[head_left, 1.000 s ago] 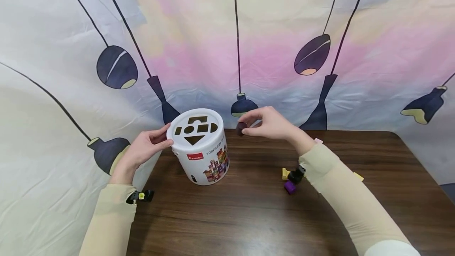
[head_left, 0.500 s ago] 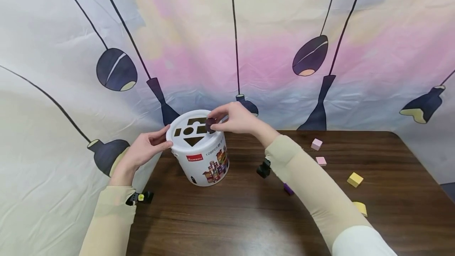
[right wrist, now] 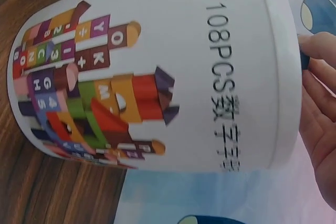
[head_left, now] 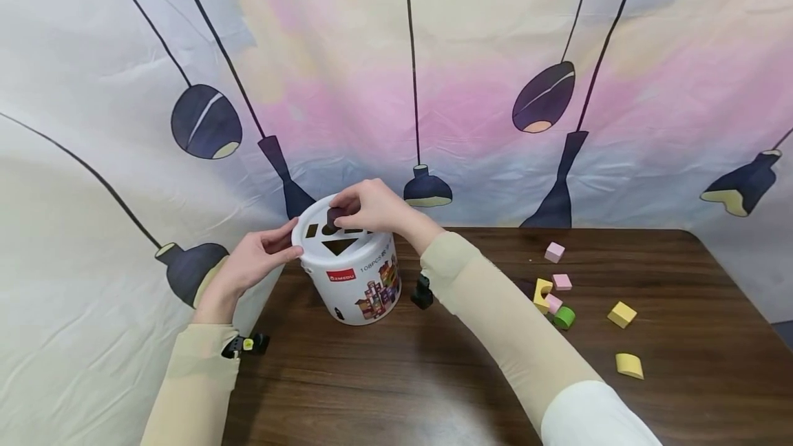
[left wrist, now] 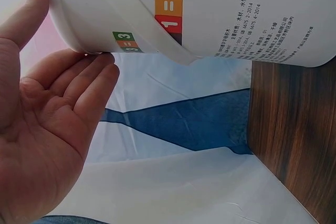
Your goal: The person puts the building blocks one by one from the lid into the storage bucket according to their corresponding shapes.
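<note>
Head view looks down and forward over the dark wooden table (head_left: 434,377); both wrist views sit close, sharing the white printed cylindrical tub (head_left: 356,281) at 11 o'clock.

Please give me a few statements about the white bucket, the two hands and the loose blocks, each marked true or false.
1. The right hand holds a dark block over the bucket's lid. True.
2. The left hand lies flat on the table. False: it touches the white bucket at the rim.
3. A green block lies on the table. True.
4. The lid has no openings. False: it shows shaped holes, among them a triangle.
</note>
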### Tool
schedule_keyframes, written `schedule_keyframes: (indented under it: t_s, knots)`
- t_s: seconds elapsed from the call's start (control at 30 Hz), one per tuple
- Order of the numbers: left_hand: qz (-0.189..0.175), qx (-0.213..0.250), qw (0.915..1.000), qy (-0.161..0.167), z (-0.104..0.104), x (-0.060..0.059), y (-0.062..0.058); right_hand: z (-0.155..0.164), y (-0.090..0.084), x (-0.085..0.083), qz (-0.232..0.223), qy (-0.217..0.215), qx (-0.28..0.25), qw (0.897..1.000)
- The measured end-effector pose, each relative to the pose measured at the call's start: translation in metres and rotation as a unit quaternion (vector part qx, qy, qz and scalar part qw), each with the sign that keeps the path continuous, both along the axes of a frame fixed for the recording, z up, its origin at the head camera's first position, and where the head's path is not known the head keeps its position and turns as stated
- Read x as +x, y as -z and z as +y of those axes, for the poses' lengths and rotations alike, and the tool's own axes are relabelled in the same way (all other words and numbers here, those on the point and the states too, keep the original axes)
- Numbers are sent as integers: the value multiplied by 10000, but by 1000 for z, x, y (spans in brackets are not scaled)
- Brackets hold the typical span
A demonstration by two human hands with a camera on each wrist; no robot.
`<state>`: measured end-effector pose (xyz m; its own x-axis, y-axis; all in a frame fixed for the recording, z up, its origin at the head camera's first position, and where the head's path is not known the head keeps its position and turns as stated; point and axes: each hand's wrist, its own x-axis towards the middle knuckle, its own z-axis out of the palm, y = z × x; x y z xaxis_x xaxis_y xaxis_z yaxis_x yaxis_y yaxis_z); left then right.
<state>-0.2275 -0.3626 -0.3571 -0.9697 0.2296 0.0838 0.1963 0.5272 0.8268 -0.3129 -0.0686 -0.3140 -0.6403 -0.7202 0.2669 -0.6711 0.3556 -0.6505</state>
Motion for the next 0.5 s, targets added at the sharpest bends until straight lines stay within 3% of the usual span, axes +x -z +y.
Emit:
schedule_keyframes:
  t_s: [0.5]
  knots:
    - [25, 45, 10000, 50, 0, 1, 1, -15, 9, 1, -265, 103, -22, 9996]
